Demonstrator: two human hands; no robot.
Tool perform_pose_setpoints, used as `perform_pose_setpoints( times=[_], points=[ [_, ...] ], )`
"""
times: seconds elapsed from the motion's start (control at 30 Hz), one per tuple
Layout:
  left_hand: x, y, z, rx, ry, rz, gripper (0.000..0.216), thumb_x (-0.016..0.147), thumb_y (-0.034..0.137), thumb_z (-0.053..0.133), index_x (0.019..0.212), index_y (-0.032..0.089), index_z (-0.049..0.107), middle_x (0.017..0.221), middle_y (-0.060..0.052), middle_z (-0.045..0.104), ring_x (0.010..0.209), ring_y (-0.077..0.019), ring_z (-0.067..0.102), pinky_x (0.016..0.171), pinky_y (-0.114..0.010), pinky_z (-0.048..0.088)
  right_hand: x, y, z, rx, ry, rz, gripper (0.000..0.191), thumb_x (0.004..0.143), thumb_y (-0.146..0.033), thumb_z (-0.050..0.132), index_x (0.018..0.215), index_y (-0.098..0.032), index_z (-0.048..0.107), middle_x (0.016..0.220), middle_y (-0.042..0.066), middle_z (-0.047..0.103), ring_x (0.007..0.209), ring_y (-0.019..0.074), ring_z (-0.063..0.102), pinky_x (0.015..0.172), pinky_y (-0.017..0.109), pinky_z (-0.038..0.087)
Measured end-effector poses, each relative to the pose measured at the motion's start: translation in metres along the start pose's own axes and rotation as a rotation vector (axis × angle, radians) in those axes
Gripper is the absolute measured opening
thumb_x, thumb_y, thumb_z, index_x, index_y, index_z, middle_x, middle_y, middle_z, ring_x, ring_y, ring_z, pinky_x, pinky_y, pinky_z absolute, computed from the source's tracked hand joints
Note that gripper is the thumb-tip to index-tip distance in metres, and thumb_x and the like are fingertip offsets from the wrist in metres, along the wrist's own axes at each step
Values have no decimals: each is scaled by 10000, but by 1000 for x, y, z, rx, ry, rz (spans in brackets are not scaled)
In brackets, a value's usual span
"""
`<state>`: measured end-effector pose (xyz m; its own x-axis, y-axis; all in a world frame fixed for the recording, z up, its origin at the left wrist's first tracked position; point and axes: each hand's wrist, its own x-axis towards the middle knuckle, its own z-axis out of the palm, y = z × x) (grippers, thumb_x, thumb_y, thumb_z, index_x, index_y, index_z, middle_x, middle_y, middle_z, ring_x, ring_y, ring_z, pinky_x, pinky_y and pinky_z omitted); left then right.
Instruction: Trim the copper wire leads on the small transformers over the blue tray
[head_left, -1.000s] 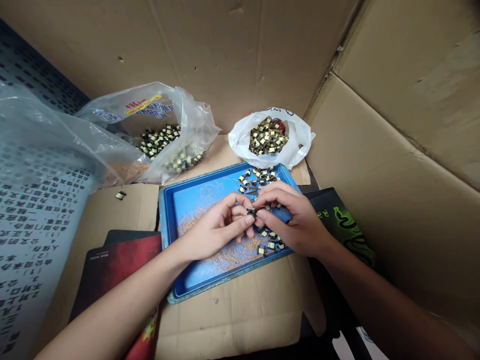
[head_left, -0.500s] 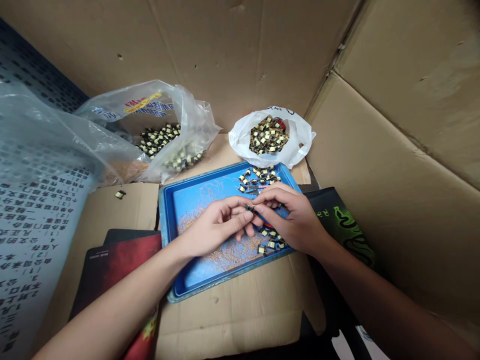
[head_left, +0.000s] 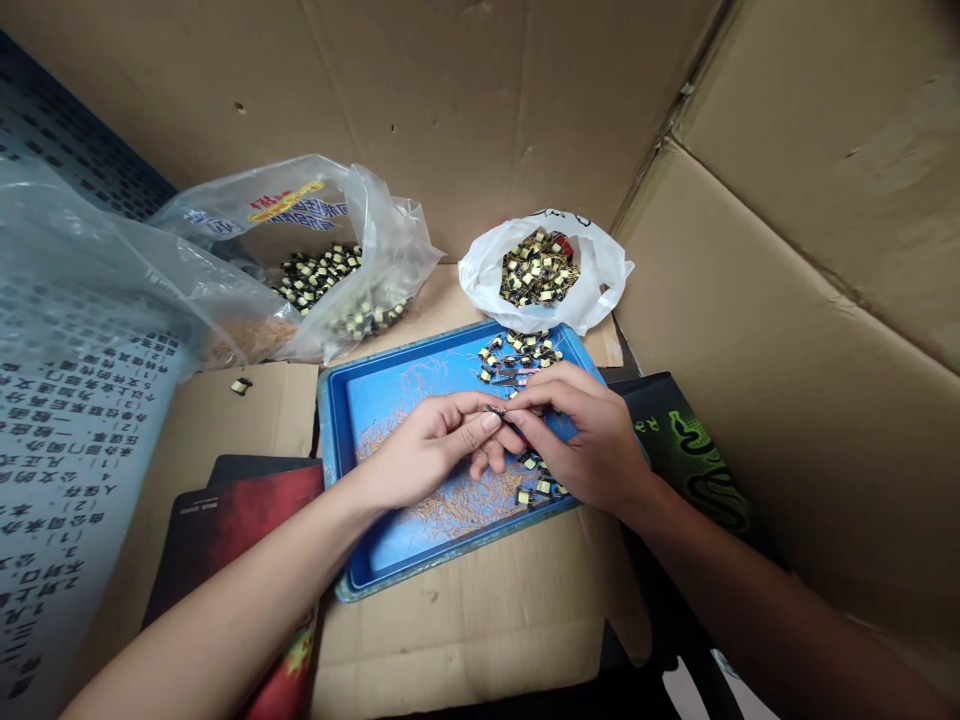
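Note:
Over the blue tray (head_left: pixel 390 590), my left hand (head_left: pixel 431 445) pinches a small black transformer (head_left: pixel 496 410) between thumb and forefinger. My right hand (head_left: pixel 589 430) meets it from the right, thumb and forefinger closed at the transformer's end; whether they grip its body or a wire lead is too small to tell. Several yellow-and-black transformers (head_left: pixel 525 495) lie in the tray's near right part, partly under my right hand. More transformers (head_left: pixel 517 350) lie at its far right, beside what looks like tweezers (head_left: pixel 514 379). Loose copper wire clippings (head_left: pixel 457 505) cover the tray's middle and left.
Behind the tray, a white plastic bag (head_left: pixel 480 290) holds many wired transformers. A clear bag (head_left: pixel 390 240) at the back left holds more. One transformer (head_left: pixel 241 386) lies alone on the cardboard. Cardboard walls (head_left: pixel 787 300) close off the back and right. Mouse pads (head_left: pixel 247 510) flank the tray.
My hands stay together over the tray. The right fingertips have shifted slightly against the transformer, which has turned a little in the left fingers; the copper-coloured wire between them shows less.

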<state>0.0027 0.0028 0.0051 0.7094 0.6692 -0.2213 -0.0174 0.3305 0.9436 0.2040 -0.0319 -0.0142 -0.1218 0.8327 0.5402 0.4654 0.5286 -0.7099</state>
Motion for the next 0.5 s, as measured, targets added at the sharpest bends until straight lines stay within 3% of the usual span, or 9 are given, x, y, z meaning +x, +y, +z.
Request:
perform_pose_setpoints(
  times=[0.1,0.37,0.5],
  points=[
    [0,-2,1,-21,4,-5,305,1003,368,630,1060,74,691,914,-103,759,650,-75,627,586,-194,495,0,-3,-1,-102,-3,-73,95,944,-138,649,931,-229,674,921,44,697,886,208,672,851,435,545],
    [0,-6,-1,-39,33,-14,333,990,399,645,1072,79,690,930,-120,776,635,-76,617,563,-186,484,1,-2,-4,-146,-54,-93,112,956,-117,594,926,-218,633,954,53,690,925,218,663,862,428,515],
    [-1,5,-4,-41,122,10,336,967,399,675,1106,93,679,895,-91,764,602,-67,595,530,-176,459,5,0,-11,-89,-20,-19,103,945,-125,577,908,-212,619,935,49,654,919,214,645,841,399,517]
  ],
)
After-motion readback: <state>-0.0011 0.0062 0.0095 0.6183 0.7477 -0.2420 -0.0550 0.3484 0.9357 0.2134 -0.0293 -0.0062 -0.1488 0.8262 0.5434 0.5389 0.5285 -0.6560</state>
